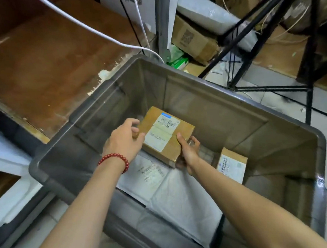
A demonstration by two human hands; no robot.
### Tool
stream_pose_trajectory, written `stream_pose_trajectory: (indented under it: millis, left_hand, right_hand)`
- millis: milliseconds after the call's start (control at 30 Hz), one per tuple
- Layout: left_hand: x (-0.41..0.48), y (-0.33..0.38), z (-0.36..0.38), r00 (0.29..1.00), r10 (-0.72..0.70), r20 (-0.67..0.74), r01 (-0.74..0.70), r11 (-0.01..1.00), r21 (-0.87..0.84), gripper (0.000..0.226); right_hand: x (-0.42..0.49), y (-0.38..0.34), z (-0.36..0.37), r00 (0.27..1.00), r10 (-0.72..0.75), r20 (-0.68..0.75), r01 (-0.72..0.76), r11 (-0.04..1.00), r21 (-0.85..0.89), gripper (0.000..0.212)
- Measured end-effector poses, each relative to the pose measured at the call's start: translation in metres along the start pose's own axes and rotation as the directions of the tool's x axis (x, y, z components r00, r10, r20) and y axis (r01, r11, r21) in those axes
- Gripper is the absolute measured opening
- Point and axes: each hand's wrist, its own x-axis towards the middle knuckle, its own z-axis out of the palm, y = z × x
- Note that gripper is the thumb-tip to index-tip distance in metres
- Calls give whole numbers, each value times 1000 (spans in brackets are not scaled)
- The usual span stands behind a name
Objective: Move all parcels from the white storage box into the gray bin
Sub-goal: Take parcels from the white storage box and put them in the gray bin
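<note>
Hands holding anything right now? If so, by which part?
Yes. Both hold a cardboard parcel in the gray bin: left hand grips its left end, right hand its near edge, thumb on top.

One wide-angle camera, worn on the person's head, sits close above the gray bin [195, 95], just behind its near rim, facing forward and steeply down into its interior.

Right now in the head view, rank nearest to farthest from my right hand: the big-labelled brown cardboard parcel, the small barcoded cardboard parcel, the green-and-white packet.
1. Big-labelled brown cardboard parcel: held by the right hand.
2. Small barcoded cardboard parcel: rightward, inside the gray bin.
3. Green-and-white packet: beyond the bin's far rim.
</note>
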Motion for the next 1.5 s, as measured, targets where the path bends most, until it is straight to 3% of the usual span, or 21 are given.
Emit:
stream_pose_trajectory:
  millis: [133, 233, 300, 433, 500, 600, 767, 867, 1033, 1300, 1500]
  left_hand:
    - [-13, -13, -3, 997, 63, -39, -51, 967, 250, 35]
    - [-25, -25, 3, 999, 39, 15, -42, 930, 364, 36]
    - [-26, -27, -1, 998, 4, 55, -25, 919, 395, 35]
    - [-23, -16, -16, 1000, 5, 3, -6, 937, 348, 29]
    - [-26, -7, -25, 1000, 17, -25, -8, 949, 315, 29]
    - [-43, 2, -36, 997, 52, -58, -28, 933, 358, 28]
    - [-95, -1, -60, 985, 71, -159, 12, 883, 470, 30]
    - [-131, -16, -83, 946, -17, -325, 160, 894, 419, 27]
    - [-189, -45, -127, 831, -247, -498, 409, 879, 246, 26]
    - [-278, -79, -179, 735, -322, -597, 529, 823, 207, 29]
    - [-329, -109, -200, 653, -387, -651, 591, 798, 119, 28]
  right_hand:
    - [32, 6, 20, 1000, 4, -5, -5, 999, -42, 82]
    - [40, 11, 23, 1000, -10, 23, 12, 995, -101, 61]
    - [30, 6, 20, 998, -49, 25, 53, 983, -174, 46]
    - [4, -16, 5, 980, -187, 73, 200, 922, -332, 48]
    - [-16, -38, -2, 948, -275, 163, 320, 827, -463, 42]
    - [-47, -59, -11, 888, -292, 356, 460, 516, -723, 46]
    - [-95, -75, -18, 839, -265, 476, 533, 222, -816, 63]
    - [-127, -84, -11, 776, -270, 570, 607, 75, -791, 70]
    - [-190, -85, 20, 595, -328, 733, 773, -15, -634, 66]
    - [-283, -60, 87, 361, -285, 888, 909, -108, -404, 63]
    - [-332, -35, 126, 237, -226, 945, 963, -72, -259, 65]
